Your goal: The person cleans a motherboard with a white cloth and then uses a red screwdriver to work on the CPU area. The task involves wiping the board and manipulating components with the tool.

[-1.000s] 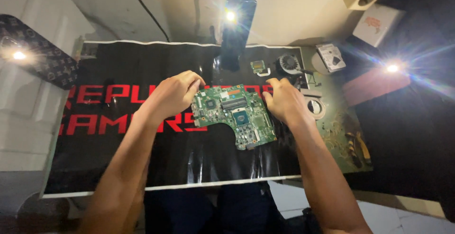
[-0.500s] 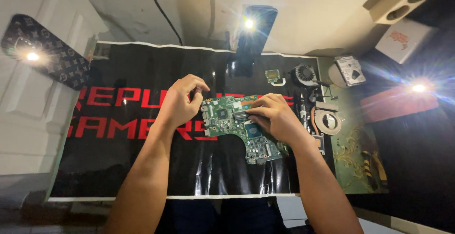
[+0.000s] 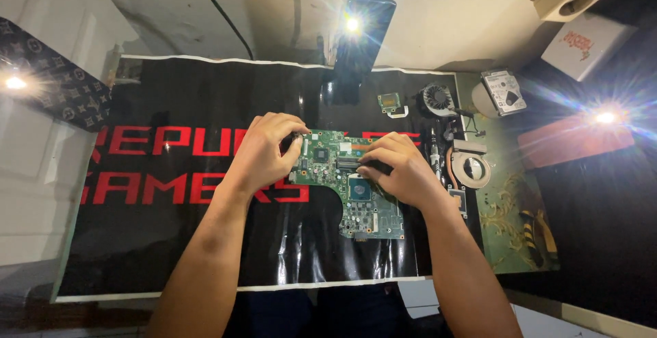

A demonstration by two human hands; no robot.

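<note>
Here, a view from above of two bare hands at work on a circuit board.

Left grip: the left hand (image 3: 268, 152) curls narrowly around the left end of a green circuit board (image 3: 345, 187), thumb and fingers pinching its edge.
Right grip: the right hand (image 3: 400, 168) lies on the board's upper right part, fingers bent and pressed to its top; whether it pinches anything cannot be told.
Board: it lies flat between the two grips, an L shape, with a dark square chip (image 3: 359, 190) just beside the right grip's thumb and a smaller chip nearer the left grip.
Under the grips: a black mat with large red lettering (image 3: 171, 208) covers the surface and carries the board.
Just right of the right grip: a copper heat pipe with a round plate (image 3: 471, 167) lies on the mat's edge, near but apart from the hand.
Beyond the right grip: a small round cooling fan (image 3: 436, 98) and, left of it, a small green card (image 3: 390, 102).
Further right of that: a silver hard drive (image 3: 503, 92) on a patterned green cloth (image 3: 513, 228).
Far beyond both grips: a dark phone (image 3: 363, 33) stands upright with its bright light shining down.
Far right: a red case (image 3: 571, 139) and a white box (image 3: 588, 44), well apart from the hands.
</note>
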